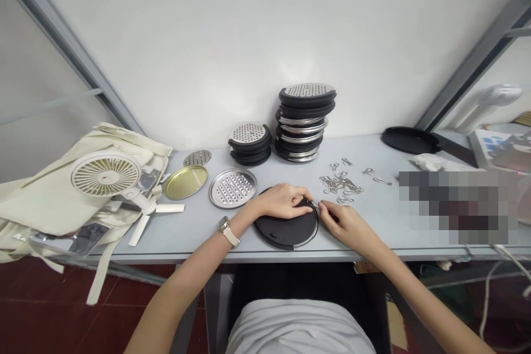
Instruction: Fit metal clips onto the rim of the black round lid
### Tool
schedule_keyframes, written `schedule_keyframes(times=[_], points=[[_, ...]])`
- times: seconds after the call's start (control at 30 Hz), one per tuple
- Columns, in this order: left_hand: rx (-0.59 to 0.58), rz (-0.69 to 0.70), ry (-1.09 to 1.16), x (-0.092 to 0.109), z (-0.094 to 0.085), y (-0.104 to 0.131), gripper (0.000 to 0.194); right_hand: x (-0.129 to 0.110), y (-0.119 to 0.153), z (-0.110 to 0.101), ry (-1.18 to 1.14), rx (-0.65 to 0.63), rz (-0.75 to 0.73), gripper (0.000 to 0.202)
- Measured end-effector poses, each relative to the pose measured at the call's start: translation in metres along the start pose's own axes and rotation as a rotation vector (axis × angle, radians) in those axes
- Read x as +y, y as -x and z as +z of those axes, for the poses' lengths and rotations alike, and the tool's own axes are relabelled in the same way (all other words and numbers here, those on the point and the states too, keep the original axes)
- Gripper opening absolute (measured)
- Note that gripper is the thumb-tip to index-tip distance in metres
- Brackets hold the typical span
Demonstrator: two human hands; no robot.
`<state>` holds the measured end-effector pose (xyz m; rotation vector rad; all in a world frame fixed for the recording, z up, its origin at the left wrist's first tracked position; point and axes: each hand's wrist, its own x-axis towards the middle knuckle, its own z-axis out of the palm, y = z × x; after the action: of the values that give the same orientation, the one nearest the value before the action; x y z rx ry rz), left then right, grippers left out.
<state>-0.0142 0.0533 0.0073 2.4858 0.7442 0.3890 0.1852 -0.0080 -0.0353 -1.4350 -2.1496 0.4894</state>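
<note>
A black round plate (286,229) with a shiny metal rim along part of its edge lies near the front of the table. My left hand (284,201), with a watch on its wrist, rests over the plate's upper part, its thumb and fingers closed at the upper right edge. Just right of that edge, my right hand (342,223) is pinched on a thin metal wire clip (315,204), which reaches toward the left fingertips. Its far end is too small to make out. Behind the right hand lies a loose pile of wire clips (340,182).
Behind stand a tall stack of round graters (306,138) and a shorter stack (250,146). A metal grater disc (233,188) and a gold lid (186,182) lie left. Further left are a white fan (107,176) and a cream bag (53,188); a black pan (410,140) is at right.
</note>
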Motion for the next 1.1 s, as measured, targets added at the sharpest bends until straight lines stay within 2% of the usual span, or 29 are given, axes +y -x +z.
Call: schedule_keyframes(times=[0.33, 0.57, 0.73, 1.1], points=[[-0.009, -0.004, -0.017, 0.0021, 0.0, 0.0002, 0.024, -0.0031, 0.0015, 0.0001, -0.006, 0.013, -0.011, 0.032], [-0.001, 0.04, -0.041, -0.0011, 0.0034, 0.0002, 0.026, -0.0014, 0.0022, 0.002, 0.061, -0.013, -0.054, 0.033], [-0.008, 0.022, -0.057, 0.0006, 0.0018, 0.0007, 0.028, -0.001, 0.0019, 0.0019, 0.1, -0.02, -0.076, 0.033], [0.007, 0.025, -0.207, 0.0056, 0.0009, 0.0028, 0.03, -0.002, 0.0013, 0.0007, 0.12, -0.046, -0.064, 0.035]])
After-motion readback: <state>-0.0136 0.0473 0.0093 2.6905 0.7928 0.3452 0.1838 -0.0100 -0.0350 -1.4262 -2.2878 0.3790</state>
